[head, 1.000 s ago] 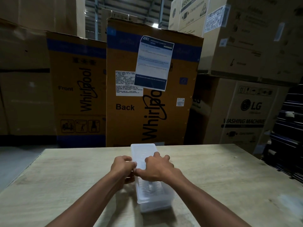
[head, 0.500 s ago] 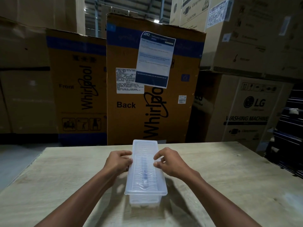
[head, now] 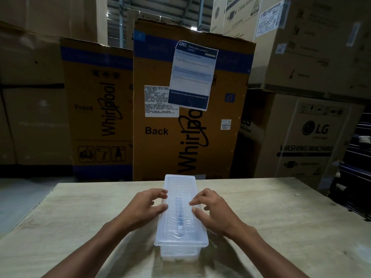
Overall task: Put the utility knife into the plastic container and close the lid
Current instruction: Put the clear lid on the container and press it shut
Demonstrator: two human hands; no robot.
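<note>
Container [head: 180, 250] set lengthwise near the middle of the bench [head: 281, 227], short end toward the near edge, long sides within reach of both hands. Lid [head: 174, 185] laid flat over the top, overhanging the walls all round, apparently seated, though whether every edge has clicked cannot be told. Knife [head: 179, 214] inside, seen dimly through the ribbed clear lid as a dark strip running along the length; so, by the look of it, stored already and covered.

Left hand [head: 145, 207] beside the left rim, fingers [head: 160, 192] spread and loosely curled, tips at or just off the lid edge, gripping nothing. Right hand [head: 212, 209] mirrored at the right rim, fingers [head: 195, 202] likewise open, tips resting lightly on or just above the lid, holding nothing. Placed thus, probably, to press the two long edges down evenly or to check the seal.

Compared with half a second ago: both hands opened wider, fingers fanned out instead of pinching the rims, right hand drawn slightly outward. Against a second ago: lid no longer tilted up under clasped hands, now lying level along the whole box.
</note>
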